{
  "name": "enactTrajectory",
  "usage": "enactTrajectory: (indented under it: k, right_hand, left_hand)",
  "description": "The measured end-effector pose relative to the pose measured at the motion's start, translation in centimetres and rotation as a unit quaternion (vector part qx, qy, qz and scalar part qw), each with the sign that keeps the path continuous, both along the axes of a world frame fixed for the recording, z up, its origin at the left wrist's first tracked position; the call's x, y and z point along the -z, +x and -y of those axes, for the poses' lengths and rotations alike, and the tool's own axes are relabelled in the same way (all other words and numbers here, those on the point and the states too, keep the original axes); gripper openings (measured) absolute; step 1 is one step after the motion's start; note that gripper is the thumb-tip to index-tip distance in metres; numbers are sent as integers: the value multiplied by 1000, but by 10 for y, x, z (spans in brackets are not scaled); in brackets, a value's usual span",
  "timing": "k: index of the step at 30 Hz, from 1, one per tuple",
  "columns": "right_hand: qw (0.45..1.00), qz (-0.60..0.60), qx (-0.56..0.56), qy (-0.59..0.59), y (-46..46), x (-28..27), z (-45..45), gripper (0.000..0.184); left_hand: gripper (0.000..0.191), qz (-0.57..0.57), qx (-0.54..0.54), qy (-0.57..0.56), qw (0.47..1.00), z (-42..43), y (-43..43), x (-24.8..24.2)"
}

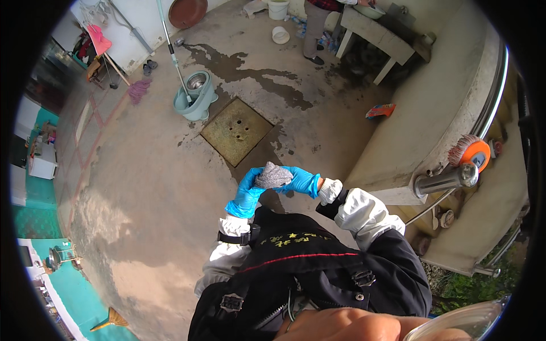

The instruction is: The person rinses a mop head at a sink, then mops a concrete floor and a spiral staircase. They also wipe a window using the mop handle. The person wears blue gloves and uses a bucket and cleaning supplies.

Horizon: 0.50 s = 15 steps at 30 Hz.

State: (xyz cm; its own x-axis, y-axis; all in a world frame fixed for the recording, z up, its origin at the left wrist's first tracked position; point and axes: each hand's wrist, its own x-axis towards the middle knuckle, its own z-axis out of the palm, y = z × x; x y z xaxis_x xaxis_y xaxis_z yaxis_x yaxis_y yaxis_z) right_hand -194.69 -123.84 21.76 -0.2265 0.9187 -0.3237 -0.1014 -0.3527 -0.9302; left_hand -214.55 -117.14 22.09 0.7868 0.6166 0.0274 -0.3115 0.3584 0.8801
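My left hand (247,194), in a blue disposable glove, grips the left side of a folded grey speckled cloth (273,175). My right hand (302,181), gloved the same way, holds the cloth's right side. Both hands are raised in front of my black apron (294,238), which bears yellow writing. Below them lies a square drain cover (237,147) with several holes, set in the concrete floor. Parts of my fingers are hidden behind the cloth.
A pale green mop bucket (185,111) with a mop stands beyond the cover. Wet streaks cross the floor. At the right runs a low wall with a metal rail and an orange brush (473,154). A person (315,30) stands by a stone table (375,36).
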Motion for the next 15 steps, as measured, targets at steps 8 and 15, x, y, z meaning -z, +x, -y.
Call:
enactTrajectory:
  k: [8,15]
  right_hand:
    - [831,405,-20,382,-28,-80,-243,42]
    - [608,515,-230,559,29,-117,-370,58]
  left_hand:
    - [39,-66,95,-260,959,-225,-26,8]
    - [60,-132,184,-138,964,-297,29,-58]
